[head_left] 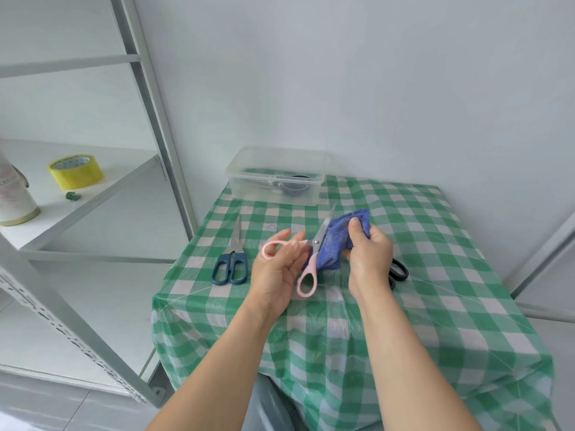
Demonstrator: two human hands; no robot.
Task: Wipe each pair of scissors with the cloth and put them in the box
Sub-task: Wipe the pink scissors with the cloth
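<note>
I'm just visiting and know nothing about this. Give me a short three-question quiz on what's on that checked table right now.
1. Which of the hands grips the blue cloth?
2. True or false: the pink-handled scissors lie inside the clear plastic box.
3. Which scissors lie untouched, left of the hands? A) dark-blue-handled scissors B) black-handled scissors

Key:
1. The right hand; the left hand holds the pink scissors.
2. False.
3. A.
</note>
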